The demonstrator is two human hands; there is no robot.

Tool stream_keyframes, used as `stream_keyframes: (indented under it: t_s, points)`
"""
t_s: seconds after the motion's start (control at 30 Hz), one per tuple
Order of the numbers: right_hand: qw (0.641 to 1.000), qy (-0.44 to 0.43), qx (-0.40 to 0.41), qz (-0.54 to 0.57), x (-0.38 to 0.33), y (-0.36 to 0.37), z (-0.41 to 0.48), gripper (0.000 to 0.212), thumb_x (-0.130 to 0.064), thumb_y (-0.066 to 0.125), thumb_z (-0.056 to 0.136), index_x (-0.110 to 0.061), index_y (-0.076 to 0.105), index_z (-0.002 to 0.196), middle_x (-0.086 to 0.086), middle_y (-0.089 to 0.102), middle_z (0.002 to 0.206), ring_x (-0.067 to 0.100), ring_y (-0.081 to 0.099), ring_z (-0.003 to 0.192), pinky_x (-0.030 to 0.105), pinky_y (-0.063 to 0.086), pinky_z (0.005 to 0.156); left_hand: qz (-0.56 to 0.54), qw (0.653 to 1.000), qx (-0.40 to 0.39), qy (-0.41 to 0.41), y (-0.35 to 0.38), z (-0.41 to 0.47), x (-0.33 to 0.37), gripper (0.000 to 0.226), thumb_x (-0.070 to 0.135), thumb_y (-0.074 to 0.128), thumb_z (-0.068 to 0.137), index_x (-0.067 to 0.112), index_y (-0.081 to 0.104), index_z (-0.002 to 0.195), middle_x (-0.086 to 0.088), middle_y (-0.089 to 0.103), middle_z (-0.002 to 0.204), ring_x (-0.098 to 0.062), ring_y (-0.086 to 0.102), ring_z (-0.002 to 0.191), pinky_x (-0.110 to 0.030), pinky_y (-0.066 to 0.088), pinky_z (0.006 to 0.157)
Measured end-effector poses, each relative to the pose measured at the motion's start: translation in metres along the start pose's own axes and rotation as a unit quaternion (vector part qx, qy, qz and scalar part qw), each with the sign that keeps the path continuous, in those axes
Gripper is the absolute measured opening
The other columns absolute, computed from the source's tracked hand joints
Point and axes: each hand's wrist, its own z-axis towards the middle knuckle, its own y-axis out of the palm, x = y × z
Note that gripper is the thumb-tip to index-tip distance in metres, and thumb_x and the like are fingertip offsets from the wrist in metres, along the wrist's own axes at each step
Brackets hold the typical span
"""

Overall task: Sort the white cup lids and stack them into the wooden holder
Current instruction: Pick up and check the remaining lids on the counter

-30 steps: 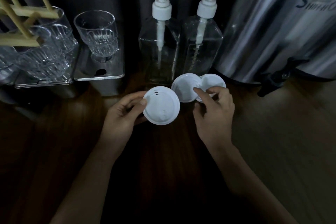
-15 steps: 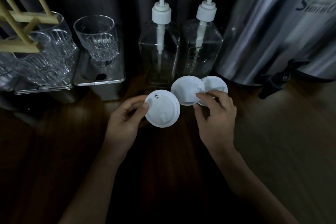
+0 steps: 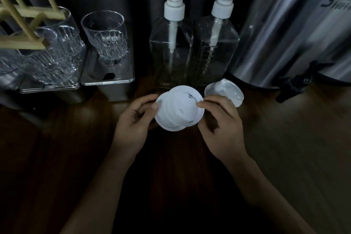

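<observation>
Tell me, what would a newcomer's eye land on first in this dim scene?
The bright white lids, pinched between the left hand and right hand mid-picture, stand out against the dark wooden table. Behind them stand two clear pump bottles, with a big shiny steel urn at the right and drinking glasses at the left.

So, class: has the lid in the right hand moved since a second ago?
Yes: that lid went left, away from the urn, over to the left hand.
</observation>
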Motion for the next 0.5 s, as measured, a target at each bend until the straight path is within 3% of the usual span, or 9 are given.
stream_keyframes:
  t_s: [0.17, 0.3, 0.5]
  points:
    - [0.999, -0.018, -0.021, 0.041, -0.0002, -0.0004, -0.0013, 0.027, -0.003, 0.070, 0.086, -0.002, 0.076, 0.112, 0.009, 0.067, 0.118, 0.024, 0.066, 0.109, 0.040, 0.057, 0.084, 0.055, 0.998, -0.016, 0.036, 0.0016, -0.0019, 0.0004, 0.024, 0.004, 0.058, 0.103, 0.004, 0.071, 0.123, 0.010, 0.081, 0.097, -0.002, 0.073, 0.100, -0.016, 0.056, 0.081]
    - [0.996, -0.017, -0.052, 0.073, -0.0036, -0.0025, -0.0020, 0.031, -0.010, 0.065, 0.087, 0.000, 0.075, 0.115, 0.010, 0.066, 0.121, 0.021, 0.065, 0.106, 0.038, 0.056, 0.082, 0.064, 0.997, -0.032, 0.041, 0.0008, -0.0029, 0.0015, 0.024, 0.006, 0.057, 0.104, 0.010, 0.072, 0.121, 0.012, 0.081, 0.106, -0.004, 0.073, 0.106, -0.018, 0.056, 0.085]
    - [0.997, 0.008, -0.066, 0.034, -0.0069, -0.0002, -0.0020, 0.037, -0.031, 0.076, 0.093, -0.008, 0.071, 0.122, 0.004, 0.070, 0.123, 0.018, 0.064, 0.117, 0.035, 0.052, 0.099, 0.057, 0.995, -0.078, 0.032, 0.0025, -0.0043, 0.0033, 0.027, 0.005, 0.056, 0.103, 0.018, 0.071, 0.121, 0.010, 0.077, 0.119, -0.003, 0.072, 0.110, -0.016, 0.054, 0.089]
